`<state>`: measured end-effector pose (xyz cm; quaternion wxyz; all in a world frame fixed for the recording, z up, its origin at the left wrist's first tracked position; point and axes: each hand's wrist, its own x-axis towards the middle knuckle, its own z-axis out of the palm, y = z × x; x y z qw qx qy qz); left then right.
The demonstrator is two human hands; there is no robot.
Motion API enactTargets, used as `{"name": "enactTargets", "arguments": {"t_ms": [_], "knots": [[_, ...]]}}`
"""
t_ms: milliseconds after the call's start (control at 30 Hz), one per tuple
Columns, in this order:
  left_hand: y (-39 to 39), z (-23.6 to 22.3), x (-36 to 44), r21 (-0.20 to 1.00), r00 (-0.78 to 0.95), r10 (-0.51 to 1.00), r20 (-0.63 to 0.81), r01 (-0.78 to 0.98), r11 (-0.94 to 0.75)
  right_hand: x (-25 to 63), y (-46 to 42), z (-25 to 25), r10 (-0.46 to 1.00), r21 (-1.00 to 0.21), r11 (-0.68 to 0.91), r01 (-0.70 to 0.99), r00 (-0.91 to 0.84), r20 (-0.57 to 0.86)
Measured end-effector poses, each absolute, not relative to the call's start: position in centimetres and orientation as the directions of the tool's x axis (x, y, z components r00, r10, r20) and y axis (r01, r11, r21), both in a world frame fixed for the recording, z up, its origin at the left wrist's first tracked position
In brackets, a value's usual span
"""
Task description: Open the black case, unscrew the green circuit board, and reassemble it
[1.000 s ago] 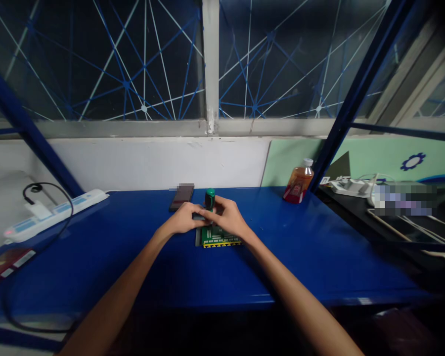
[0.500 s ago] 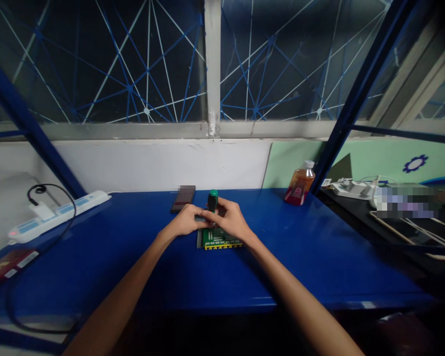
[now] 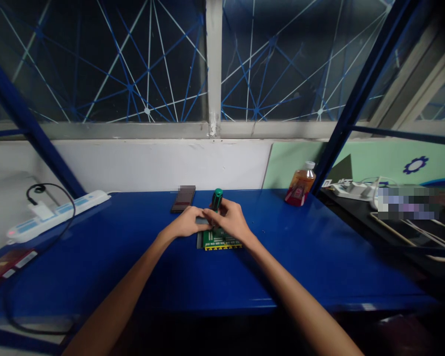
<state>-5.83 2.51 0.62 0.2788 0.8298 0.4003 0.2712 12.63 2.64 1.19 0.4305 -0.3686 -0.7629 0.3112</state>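
Observation:
A green circuit board with a yellow connector strip along its near edge lies on the blue table. Over its far part my right hand is closed around a screwdriver with a green and black handle. The handle points up and leans slightly right; its tip is hidden by my fingers. From the left, my left hand reaches the far left part of the board, thumb and fingers drawn together beside the screwdriver. What they pinch, if anything, is hidden.
A phone lies behind my left hand. Tiny dark bits, perhaps screws, lie right of the board. At the back right stands a drink bottle. A power strip with a black cable and a red box sit on the left.
The screwdriver's handle has tipped a little to the right. Both hands stay at the board with only small finger shifts.

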Motion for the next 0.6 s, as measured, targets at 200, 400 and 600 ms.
{"name": "enactTargets", "arguments": {"t_ms": [200, 400, 600], "knots": [[2.63, 0.44, -5.90, 0.687, 0.516, 0.829, 0.215, 0.524, -0.504, 12.62, 2.50, 1.40, 0.833, -0.780, 0.540, 0.317, -0.339, 0.438], [2.51, 0.70, -5.85, 0.676, 0.534, 0.813, 0.231, 0.513, -0.529, 12.63, 2.64, 1.37, 0.826, -0.762, 0.555, 0.334, -0.335, 0.454], [2.45, 0.80, -5.90, 0.671, 0.535, 0.815, 0.222, 0.523, -0.526, 12.75, 2.60, 1.41, 0.824, -0.766, 0.554, 0.325, -0.348, 0.448]]}}
